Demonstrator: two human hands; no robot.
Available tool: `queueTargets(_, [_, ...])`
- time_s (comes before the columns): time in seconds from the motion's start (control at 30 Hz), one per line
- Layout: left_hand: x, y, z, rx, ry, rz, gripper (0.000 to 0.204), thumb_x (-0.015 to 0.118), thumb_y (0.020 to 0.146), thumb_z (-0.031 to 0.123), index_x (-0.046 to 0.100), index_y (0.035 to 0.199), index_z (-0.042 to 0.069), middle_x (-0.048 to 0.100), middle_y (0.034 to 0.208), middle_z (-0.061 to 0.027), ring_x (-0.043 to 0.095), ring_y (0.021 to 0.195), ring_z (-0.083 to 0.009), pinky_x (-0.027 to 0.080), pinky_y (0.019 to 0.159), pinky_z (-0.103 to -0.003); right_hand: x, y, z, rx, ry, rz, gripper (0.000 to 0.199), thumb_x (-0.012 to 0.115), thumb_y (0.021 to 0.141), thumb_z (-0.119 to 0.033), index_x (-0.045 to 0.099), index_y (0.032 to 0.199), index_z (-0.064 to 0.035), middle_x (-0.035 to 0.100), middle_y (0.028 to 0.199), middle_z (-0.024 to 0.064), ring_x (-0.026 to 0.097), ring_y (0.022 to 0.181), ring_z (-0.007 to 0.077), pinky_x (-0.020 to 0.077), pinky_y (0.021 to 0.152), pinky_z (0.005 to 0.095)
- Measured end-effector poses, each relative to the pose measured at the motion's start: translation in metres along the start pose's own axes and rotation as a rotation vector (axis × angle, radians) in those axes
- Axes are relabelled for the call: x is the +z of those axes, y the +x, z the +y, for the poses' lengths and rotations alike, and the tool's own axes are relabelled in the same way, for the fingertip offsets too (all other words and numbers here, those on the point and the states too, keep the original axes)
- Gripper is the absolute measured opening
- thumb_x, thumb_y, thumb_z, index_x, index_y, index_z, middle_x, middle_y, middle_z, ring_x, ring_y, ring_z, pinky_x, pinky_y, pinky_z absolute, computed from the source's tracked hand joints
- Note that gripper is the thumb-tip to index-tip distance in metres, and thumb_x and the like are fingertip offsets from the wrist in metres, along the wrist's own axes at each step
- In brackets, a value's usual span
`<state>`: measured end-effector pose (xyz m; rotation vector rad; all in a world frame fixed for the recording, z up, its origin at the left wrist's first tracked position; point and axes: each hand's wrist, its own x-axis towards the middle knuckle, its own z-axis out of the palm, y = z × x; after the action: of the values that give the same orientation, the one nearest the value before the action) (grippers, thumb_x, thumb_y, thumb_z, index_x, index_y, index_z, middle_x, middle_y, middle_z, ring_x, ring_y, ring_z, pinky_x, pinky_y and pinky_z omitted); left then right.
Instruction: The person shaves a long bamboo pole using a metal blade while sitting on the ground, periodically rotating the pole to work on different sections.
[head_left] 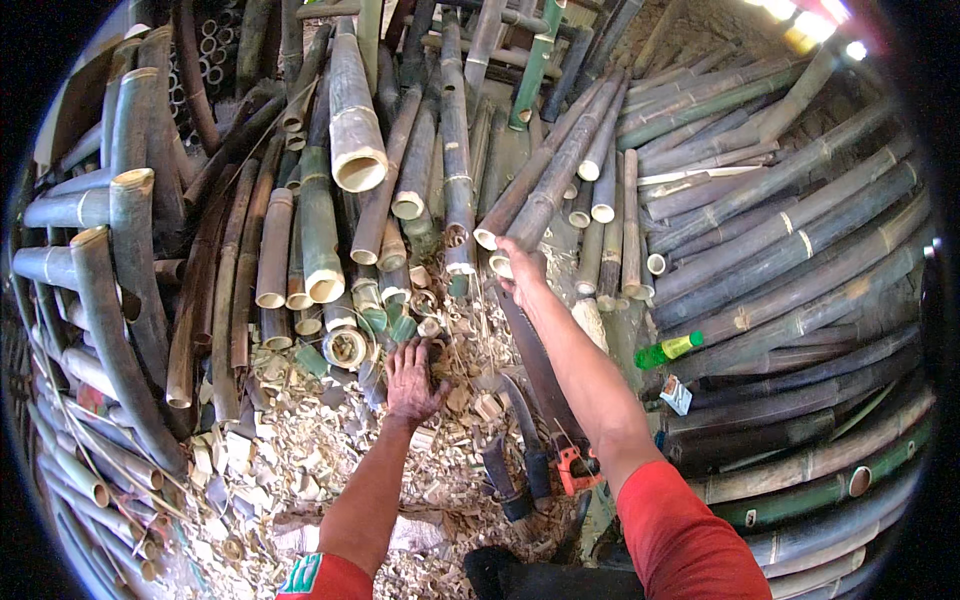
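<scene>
Your right grip [522,272] closes on the pole [560,190], which runs beyond it; your left grip [412,382], open, lies over chips [300,440]. Wrap fully, clear of the saw [540,365] just below.

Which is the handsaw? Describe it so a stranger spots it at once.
Find the spread of pale chips, then the right hand. Just below it slants a long, dark handsaw. Its orange handle sets it apart from the dark-handled curved blade alongside.
</scene>
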<state>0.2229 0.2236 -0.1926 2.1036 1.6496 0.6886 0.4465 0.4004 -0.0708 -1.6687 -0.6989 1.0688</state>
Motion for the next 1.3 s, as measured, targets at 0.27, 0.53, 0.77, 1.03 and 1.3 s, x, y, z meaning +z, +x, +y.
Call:
queueTargets(0.27, [0.006,0.005,-0.020,0.000,-0.129,0.039,0.103,0.062,0.085,0.072,0.037,0.160,0.006,0.045,0.157,-0.0219,0.035,0.150,-0.0428,0.018,0.125,-0.063,-0.017,-0.104,0.001,0.228,0.334,-0.335,0.051,0.079,0.091,-0.029,0.056,0.130,-0.0054,0.070,0.109,0.0140,0.073,0.091,0.0237,0.0621,0.064,0.0340])
queueTargets(0.53, [-0.124,-0.007,0.034,-0.416,-1.240,-0.552,0.085,0.066,0.096,0.068,0.059,0.145,-0.002,0.066,0.136,-0.0232,0.062,0.125,-0.0307,0.047,0.110,-0.049,-0.058,-0.296,0.075,0.500,0.311,-0.922,0.059,0.073,0.091,-0.027,0.053,0.142,-0.0062,0.063,0.130,0.0104,0.062,0.118,0.0256,0.0545,0.101,0.0499])
queueTargets(0.77, [-0.202,-0.143,0.040,-0.283,-0.692,-0.747,0.070,0.086,0.082,0.042,0.066,0.133,-0.001,0.069,0.129,-0.0253,0.067,0.122,-0.0376,0.053,0.111,-0.050,-0.052,-0.395,0.088,0.227,-0.839,-1.507,0.065,0.063,0.103,-0.055,0.060,0.140,-0.0014,0.068,0.125,0.0139,0.068,0.105,0.0294,0.0557,0.094,0.0471])
queueTargets(1.03, [-0.292,-0.340,0.014,-0.433,-0.166,-0.641,0.087,0.092,0.073,0.050,0.056,0.135,0.000,0.070,0.118,-0.0282,0.070,0.111,-0.0384,0.054,0.098,-0.050,-0.082,-0.361,0.018,-0.103,-0.824,-1.052,0.037,0.063,0.107,-0.033,0.062,0.131,-0.0052,0.071,0.111,0.0121,0.070,0.102,0.0196,0.0619,0.085,0.0387])
queueTargets(1.3, [-0.297,-0.498,0.003,-0.554,-0.156,-0.491,0.073,0.096,0.067,0.036,0.060,0.120,0.000,0.073,0.102,-0.0252,0.074,0.099,-0.0401,0.057,0.085,-0.051,-0.086,-0.188,0.048,0.254,-0.010,-0.390,0.082,0.072,0.093,-0.064,0.046,0.153,-0.0157,0.058,0.132,0.0167,0.061,0.112,0.0304,0.0565,0.079,0.0477])
